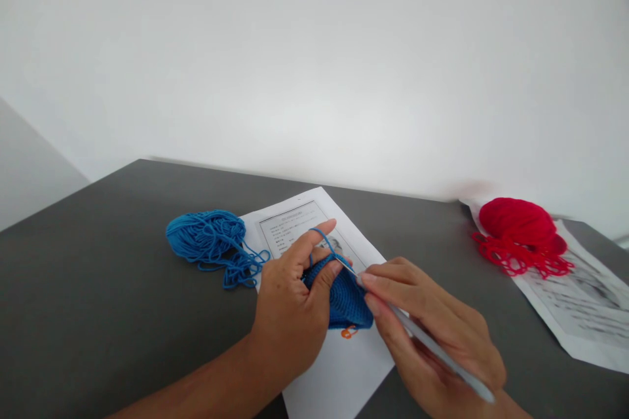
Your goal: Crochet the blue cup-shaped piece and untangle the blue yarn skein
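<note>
In the head view, the left hand [295,301] pinches a blue crocheted yarn piece [346,298] between thumb and fingers, a thin blue strand [328,241] looping over its raised index finger. The piece extends right of that hand, above a white printed sheet [334,380]. The right hand [442,321] grips a grey-handled metal crochet hook [442,354], its tip at the piece's upper edge.

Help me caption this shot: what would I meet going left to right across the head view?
Blue yarn bundle → left hand → right hand → red yarn bundle.
</note>
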### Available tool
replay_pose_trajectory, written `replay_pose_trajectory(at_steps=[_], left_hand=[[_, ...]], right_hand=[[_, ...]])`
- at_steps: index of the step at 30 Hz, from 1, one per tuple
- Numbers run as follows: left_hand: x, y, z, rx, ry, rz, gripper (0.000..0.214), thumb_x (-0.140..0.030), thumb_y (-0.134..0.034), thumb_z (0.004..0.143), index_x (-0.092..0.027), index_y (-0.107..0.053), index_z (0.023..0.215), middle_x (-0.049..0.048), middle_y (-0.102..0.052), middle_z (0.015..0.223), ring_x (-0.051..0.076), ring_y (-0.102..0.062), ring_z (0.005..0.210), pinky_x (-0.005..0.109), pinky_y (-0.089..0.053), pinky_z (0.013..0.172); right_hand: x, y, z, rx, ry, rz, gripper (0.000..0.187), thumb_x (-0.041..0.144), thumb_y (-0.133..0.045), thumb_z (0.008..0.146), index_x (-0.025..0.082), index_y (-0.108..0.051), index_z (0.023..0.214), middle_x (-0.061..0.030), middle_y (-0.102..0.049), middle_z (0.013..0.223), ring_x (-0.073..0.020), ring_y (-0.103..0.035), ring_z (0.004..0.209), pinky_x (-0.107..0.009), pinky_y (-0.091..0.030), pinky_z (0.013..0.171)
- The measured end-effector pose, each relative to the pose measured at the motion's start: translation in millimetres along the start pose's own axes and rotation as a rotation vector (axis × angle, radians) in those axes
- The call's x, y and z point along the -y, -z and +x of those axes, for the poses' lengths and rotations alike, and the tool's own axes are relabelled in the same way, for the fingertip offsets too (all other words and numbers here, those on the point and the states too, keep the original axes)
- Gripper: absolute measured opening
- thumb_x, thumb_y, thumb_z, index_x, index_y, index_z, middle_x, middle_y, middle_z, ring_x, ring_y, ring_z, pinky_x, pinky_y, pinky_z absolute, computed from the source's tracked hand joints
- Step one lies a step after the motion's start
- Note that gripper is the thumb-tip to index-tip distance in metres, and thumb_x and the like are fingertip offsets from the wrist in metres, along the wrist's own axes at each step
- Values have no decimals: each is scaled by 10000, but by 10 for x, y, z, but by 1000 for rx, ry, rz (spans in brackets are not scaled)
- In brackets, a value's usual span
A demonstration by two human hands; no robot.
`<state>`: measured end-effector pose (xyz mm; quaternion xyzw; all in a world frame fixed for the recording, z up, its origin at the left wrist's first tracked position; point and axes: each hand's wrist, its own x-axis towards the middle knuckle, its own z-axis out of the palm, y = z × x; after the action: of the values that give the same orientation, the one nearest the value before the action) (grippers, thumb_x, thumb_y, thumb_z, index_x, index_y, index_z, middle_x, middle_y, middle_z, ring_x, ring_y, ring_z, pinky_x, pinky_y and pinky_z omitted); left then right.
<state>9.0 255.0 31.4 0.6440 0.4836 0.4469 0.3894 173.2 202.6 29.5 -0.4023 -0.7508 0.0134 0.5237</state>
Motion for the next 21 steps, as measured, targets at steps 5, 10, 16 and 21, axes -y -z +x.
replay_pose_trajectory(at_steps=[5,10,16,21], left_hand=[[4,-25,-28,50,-57,21,367,-207,-614,907,-224,-731,1254,-49,-743,725,165,-706,711,298,-505,772],[-13,-32,-34,65,-24,-127,377,-196,-662,894,-219,-712,1267,-63,-755,717,144,-700,711,273,-507,797],[-44,-11,-45,83,165,-465,499,-242,-777,843,-185,-665,1326,6,-823,848,180,-757,810,259,-563,764],[-66,-1,-43,118,178,-630,472,-203,-807,824,-170,-680,1277,36,-826,848,187,-773,798,233,-586,703]], right_hand=[[-14,18,41,76,174,-104,303,-54,-642,885,79,-725,1144,-143,-768,985,-198,-729,890,-314,-644,758],[-2,5,26,3,83,-31,325,-43,-665,882,117,-741,1155,-103,-769,1008,-158,-734,902,-260,-630,799],[-20,-11,-3,-93,-144,125,354,50,-729,888,261,-790,1165,-24,-794,1034,-129,-760,915,-197,-630,817],[-131,-2,-78,-75,-273,388,357,83,-727,910,306,-803,1178,-50,-799,1089,-176,-770,963,-252,-654,795]])
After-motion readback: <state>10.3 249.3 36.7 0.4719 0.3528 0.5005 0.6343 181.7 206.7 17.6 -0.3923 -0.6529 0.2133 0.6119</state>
